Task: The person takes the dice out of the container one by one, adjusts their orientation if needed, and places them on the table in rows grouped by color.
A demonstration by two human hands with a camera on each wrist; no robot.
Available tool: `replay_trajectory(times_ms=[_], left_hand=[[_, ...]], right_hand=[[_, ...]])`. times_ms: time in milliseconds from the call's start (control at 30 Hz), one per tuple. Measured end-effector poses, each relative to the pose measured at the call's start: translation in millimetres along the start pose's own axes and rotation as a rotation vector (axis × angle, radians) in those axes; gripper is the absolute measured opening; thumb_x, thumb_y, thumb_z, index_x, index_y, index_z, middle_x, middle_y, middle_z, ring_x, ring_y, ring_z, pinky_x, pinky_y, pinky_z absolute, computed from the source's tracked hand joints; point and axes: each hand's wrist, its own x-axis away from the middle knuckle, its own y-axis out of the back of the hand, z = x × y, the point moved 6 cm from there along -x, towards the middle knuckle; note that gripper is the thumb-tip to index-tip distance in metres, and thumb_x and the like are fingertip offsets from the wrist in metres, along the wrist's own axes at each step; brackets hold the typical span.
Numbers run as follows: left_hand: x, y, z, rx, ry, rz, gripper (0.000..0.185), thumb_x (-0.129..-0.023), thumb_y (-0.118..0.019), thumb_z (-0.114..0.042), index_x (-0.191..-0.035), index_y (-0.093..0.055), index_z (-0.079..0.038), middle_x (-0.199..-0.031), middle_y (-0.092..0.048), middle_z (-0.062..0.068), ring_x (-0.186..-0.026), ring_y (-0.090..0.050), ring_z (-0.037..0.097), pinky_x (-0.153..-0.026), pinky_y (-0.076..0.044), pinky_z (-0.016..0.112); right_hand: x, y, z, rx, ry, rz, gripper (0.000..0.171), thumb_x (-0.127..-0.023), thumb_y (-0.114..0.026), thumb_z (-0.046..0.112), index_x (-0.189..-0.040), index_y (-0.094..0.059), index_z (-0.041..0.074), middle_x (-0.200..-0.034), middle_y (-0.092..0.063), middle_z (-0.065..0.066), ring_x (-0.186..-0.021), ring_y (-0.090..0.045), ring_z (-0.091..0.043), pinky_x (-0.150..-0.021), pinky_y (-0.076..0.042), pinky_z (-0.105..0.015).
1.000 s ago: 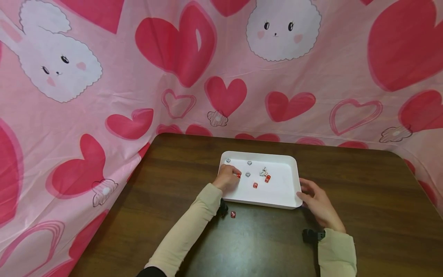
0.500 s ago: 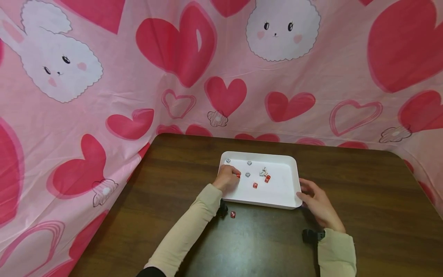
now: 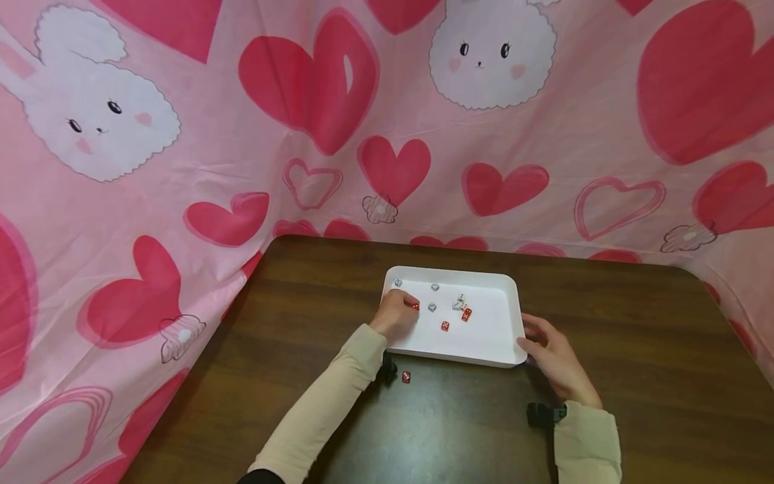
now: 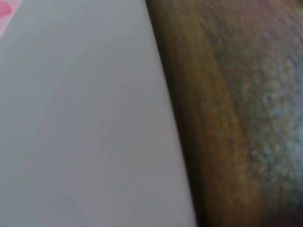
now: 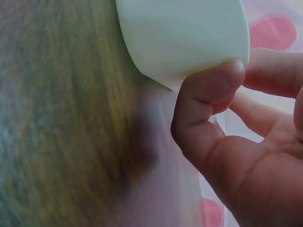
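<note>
A shallow white tray [image 3: 484, 337] lies on the table with several small dice in it. My left hand [image 3: 394, 313] reaches over its left side and pinches a red die [image 3: 415, 306] at the fingertips. My right hand [image 3: 551, 349] grips the tray's right end; in the right wrist view its thumb [image 5: 208, 94] presses on the white wall. Two other red dice, one near the middle [image 3: 445, 326] and one farther right [image 3: 466, 314], lie in the tray. White dice [image 3: 458, 304] cluster beside the latter. The left wrist view shows only the tray wall [image 4: 94, 118] and tabletop.
Greyish dice lie in the tray's left half, at its far corner [image 3: 398, 282], far side [image 3: 435, 287] and middle [image 3: 432, 307]. A red die [image 3: 406, 377] sits on the brown wooden table [image 3: 653, 349] in front of the tray. A pink heart-print cloth [image 3: 508, 134] hangs behind.
</note>
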Motion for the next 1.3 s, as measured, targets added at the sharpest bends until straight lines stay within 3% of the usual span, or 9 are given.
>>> replay_trajectory(times_ms=[300, 533, 733, 967, 1300], left_hand=[[1.8, 8.3, -8.1, 0.025, -0.02, 0.011, 0.021, -0.079, -0.069, -0.001, -0.101, -0.072, -0.002, -0.099, -0.064, 0.009, -0.088, -0.054, 0.022, -0.07, -0.047, 0.028], [6.6, 9.9, -8.8, 0.038, 0.002, 0.051, 0.019, -0.083, -0.068, -0.006, -0.102, -0.068, -0.002, -0.077, -0.067, 0.011, -0.063, -0.06, 0.019, -0.056, -0.044, 0.025], [9.8, 13.1, -10.6, 0.032, -0.015, 0.042, 0.02, -0.085, -0.068, -0.009, -0.104, -0.068, -0.002, -0.084, -0.063, 0.008, -0.062, -0.058, 0.017, -0.054, -0.043, 0.024], [13.4, 16.6, -11.6, 0.056, -0.011, 0.041, 0.021, -0.086, -0.07, -0.011, -0.106, -0.069, -0.004, -0.079, -0.068, 0.007, -0.063, -0.061, 0.016, -0.053, -0.041, 0.024], [24.2, 21.1, -12.2, 0.119, -0.066, 0.062, 0.02, -0.085, -0.073, -0.012, -0.104, -0.07, -0.005, -0.088, -0.073, 0.008, -0.065, -0.066, 0.018, -0.055, -0.042, 0.023]], right_hand=[[-0.1, -1.5, 0.8, 0.013, -0.014, 0.004, 0.058, -0.098, -0.054, 0.017, -0.148, -0.03, 0.001, -0.134, -0.042, -0.027, -0.104, -0.051, -0.03, -0.075, -0.052, -0.025], [0.5, -1.9, -0.7, 0.022, -0.027, 0.009, 0.059, -0.098, -0.055, 0.018, -0.149, -0.029, 0.002, -0.135, -0.041, -0.027, -0.106, -0.05, -0.031, -0.076, -0.051, -0.025], [0.2, -1.8, -0.9, 0.024, -0.037, 0.013, 0.059, -0.098, -0.054, 0.019, -0.149, -0.028, 0.002, -0.136, -0.04, -0.027, -0.108, -0.049, -0.032, -0.077, -0.052, -0.025], [-0.7, -1.5, -0.8, 0.027, -0.038, 0.016, 0.06, -0.098, -0.054, 0.019, -0.149, -0.028, 0.002, -0.136, -0.04, -0.028, -0.108, -0.049, -0.032, -0.076, -0.051, -0.025], [-0.2, -1.7, -0.7, 0.03, -0.045, 0.021, 0.061, -0.098, -0.054, 0.021, -0.15, -0.027, 0.003, -0.137, -0.04, -0.027, -0.109, -0.048, -0.032, -0.077, -0.051, -0.026]])
